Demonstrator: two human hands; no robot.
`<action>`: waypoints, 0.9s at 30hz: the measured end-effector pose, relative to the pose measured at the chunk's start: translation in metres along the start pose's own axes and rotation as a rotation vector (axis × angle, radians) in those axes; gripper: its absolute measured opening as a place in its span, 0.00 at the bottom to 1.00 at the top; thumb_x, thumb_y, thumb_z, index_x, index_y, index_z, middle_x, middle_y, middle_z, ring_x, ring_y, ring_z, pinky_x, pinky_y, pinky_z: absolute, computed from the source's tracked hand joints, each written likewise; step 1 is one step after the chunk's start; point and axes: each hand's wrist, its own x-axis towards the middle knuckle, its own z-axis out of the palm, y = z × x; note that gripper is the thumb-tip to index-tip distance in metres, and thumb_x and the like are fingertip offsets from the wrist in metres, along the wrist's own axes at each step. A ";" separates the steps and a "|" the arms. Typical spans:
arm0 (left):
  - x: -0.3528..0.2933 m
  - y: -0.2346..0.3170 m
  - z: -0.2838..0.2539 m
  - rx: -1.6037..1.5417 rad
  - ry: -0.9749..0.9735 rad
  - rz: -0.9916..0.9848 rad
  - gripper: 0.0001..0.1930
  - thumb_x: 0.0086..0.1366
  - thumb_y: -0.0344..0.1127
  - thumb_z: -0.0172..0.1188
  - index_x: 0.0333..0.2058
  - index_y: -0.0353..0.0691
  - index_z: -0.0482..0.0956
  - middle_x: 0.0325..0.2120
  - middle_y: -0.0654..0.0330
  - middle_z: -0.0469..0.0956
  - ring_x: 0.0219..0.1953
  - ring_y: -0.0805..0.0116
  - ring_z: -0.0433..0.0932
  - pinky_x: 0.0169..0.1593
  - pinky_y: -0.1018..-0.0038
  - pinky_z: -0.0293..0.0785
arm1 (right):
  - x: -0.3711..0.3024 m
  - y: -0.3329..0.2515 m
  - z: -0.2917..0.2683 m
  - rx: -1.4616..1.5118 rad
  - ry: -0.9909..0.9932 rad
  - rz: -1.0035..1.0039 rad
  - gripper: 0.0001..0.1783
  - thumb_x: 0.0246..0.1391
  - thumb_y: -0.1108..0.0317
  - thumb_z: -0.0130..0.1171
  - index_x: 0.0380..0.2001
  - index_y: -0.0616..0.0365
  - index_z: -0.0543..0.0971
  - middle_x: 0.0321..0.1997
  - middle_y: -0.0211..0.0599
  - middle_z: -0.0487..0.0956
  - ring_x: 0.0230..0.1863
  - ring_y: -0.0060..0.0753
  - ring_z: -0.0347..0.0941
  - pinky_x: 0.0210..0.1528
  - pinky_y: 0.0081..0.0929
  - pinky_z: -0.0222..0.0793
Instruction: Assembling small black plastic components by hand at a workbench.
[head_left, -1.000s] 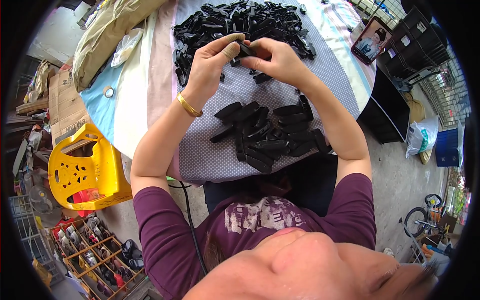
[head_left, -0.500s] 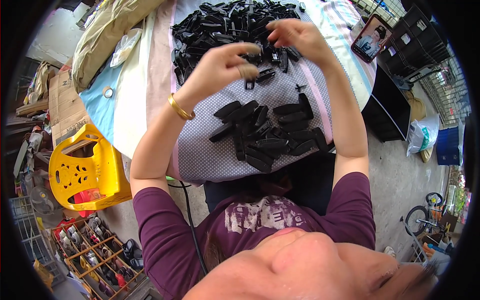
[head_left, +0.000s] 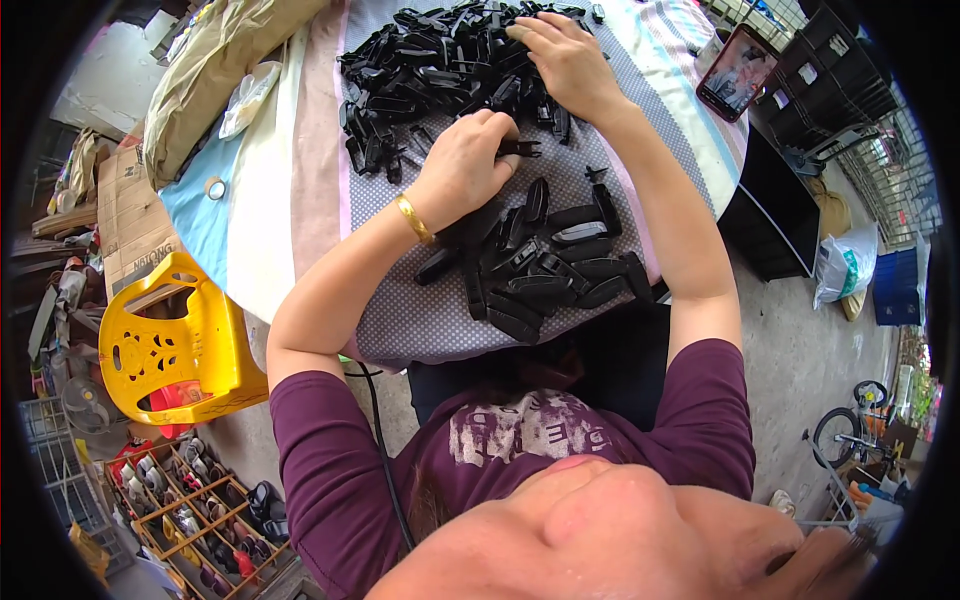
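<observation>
A big heap of small black plastic pieces point(head_left: 420, 70) covers the far part of the cloth-covered table point(head_left: 400, 310). Nearer the front edge lies a looser group of elongated black plastic pieces point(head_left: 540, 275). Between the two, my left hand point(head_left: 465, 165) is closed with a forked black plastic piece point(head_left: 522, 148) jutting out from its fingers. My right hand point(head_left: 568, 62) rests over the heap's right side, its fingers stretched out and touching pieces there. What lies beneath its palm is hidden. A small dark piece point(head_left: 597, 174) stands alone right of the near group.
A phone point(head_left: 738, 73) stands at the table's right edge by black crates point(head_left: 825, 80). On the left are a tape roll point(head_left: 214, 187), a plastic bag point(head_left: 250, 100) and a yellow chair point(head_left: 170, 340). A black cable point(head_left: 377, 430) hangs near my left side.
My left hand has come down toward the near group and closed on a black plastic piece. My right hand has shifted slightly left and farther over the heap, fingers stretched.
</observation>
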 end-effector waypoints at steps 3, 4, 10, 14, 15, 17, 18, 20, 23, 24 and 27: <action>-0.002 0.011 -0.017 -0.038 -0.032 -0.139 0.12 0.48 0.31 0.60 0.33 0.37 0.75 0.28 0.55 0.71 0.30 0.59 0.72 0.37 0.69 0.70 | -0.004 -0.007 0.011 -0.120 -0.146 0.053 0.18 0.52 0.68 0.48 0.48 0.50 0.72 0.50 0.31 0.73 0.55 0.36 0.65 0.54 0.38 0.60; -0.003 0.009 -0.021 -0.037 -0.034 -0.140 0.12 0.48 0.31 0.60 0.33 0.37 0.75 0.28 0.55 0.71 0.30 0.59 0.72 0.37 0.69 0.70 | -0.003 -0.012 0.012 -0.130 -0.240 0.115 0.18 0.52 0.68 0.47 0.49 0.50 0.71 0.49 0.32 0.73 0.54 0.36 0.65 0.53 0.38 0.61; -0.006 -0.007 -0.026 -0.112 -0.170 0.035 0.13 0.47 0.28 0.61 0.34 0.37 0.76 0.26 0.57 0.70 0.27 0.63 0.71 0.34 0.72 0.70 | 0.002 -0.016 0.006 -0.144 -0.249 0.212 0.12 0.47 0.68 0.54 0.38 0.50 0.76 0.44 0.32 0.74 0.48 0.34 0.69 0.47 0.39 0.63; -0.001 -0.008 -0.011 -0.142 -0.174 0.094 0.15 0.46 0.28 0.63 0.36 0.38 0.78 0.25 0.58 0.71 0.28 0.63 0.71 0.35 0.74 0.69 | -0.001 -0.017 0.004 -0.166 -0.203 0.189 0.12 0.44 0.68 0.57 0.36 0.47 0.77 0.39 0.31 0.75 0.43 0.35 0.72 0.46 0.36 0.64; -0.001 -0.013 -0.005 -0.158 -0.060 0.124 0.16 0.47 0.30 0.64 0.38 0.39 0.78 0.26 0.58 0.72 0.28 0.64 0.71 0.35 0.75 0.69 | -0.001 -0.017 0.002 -0.167 -0.204 0.188 0.12 0.44 0.68 0.57 0.36 0.47 0.77 0.39 0.31 0.75 0.43 0.35 0.72 0.46 0.36 0.64; 0.002 -0.008 -0.011 -0.239 -0.059 0.013 0.17 0.48 0.30 0.64 0.39 0.38 0.78 0.28 0.58 0.73 0.29 0.68 0.72 0.36 0.76 0.69 | -0.001 -0.016 -0.003 -0.035 -0.081 0.175 0.12 0.42 0.68 0.61 0.34 0.51 0.78 0.38 0.34 0.77 0.40 0.37 0.74 0.44 0.32 0.67; 0.003 -0.008 -0.013 -0.316 -0.058 -0.100 0.17 0.49 0.30 0.63 0.40 0.38 0.77 0.30 0.58 0.75 0.30 0.71 0.73 0.36 0.77 0.70 | -0.001 -0.013 -0.004 -0.038 -0.082 0.176 0.12 0.42 0.68 0.61 0.34 0.51 0.78 0.38 0.34 0.77 0.40 0.37 0.74 0.44 0.32 0.67; 0.003 -0.017 -0.011 -0.493 -0.036 -0.236 0.17 0.51 0.32 0.64 0.41 0.37 0.78 0.29 0.59 0.77 0.29 0.73 0.74 0.34 0.79 0.71 | 0.005 -0.013 -0.010 0.137 0.107 0.096 0.12 0.38 0.69 0.64 0.31 0.56 0.79 0.36 0.37 0.78 0.36 0.40 0.75 0.40 0.30 0.70; 0.006 -0.021 -0.011 -1.008 0.074 -0.393 0.16 0.58 0.31 0.60 0.45 0.33 0.74 0.31 0.64 0.76 0.31 0.79 0.73 0.36 0.83 0.72 | 0.009 -0.018 -0.019 0.169 0.203 0.112 0.12 0.38 0.69 0.66 0.29 0.60 0.79 0.35 0.40 0.78 0.35 0.42 0.75 0.39 0.29 0.72; 0.007 -0.022 -0.009 -1.010 0.073 -0.392 0.16 0.58 0.31 0.60 0.45 0.33 0.74 0.31 0.64 0.76 0.31 0.79 0.73 0.36 0.83 0.72 | 0.009 -0.020 -0.021 0.178 0.250 0.122 0.12 0.39 0.69 0.66 0.30 0.60 0.79 0.35 0.41 0.78 0.36 0.41 0.76 0.39 0.29 0.72; 0.008 -0.030 -0.008 -1.265 0.151 -0.468 0.15 0.59 0.30 0.58 0.46 0.36 0.73 0.34 0.63 0.76 0.35 0.77 0.74 0.39 0.78 0.76 | 0.010 -0.043 -0.023 0.369 0.232 0.163 0.11 0.40 0.70 0.65 0.30 0.61 0.78 0.36 0.41 0.78 0.37 0.39 0.76 0.39 0.28 0.72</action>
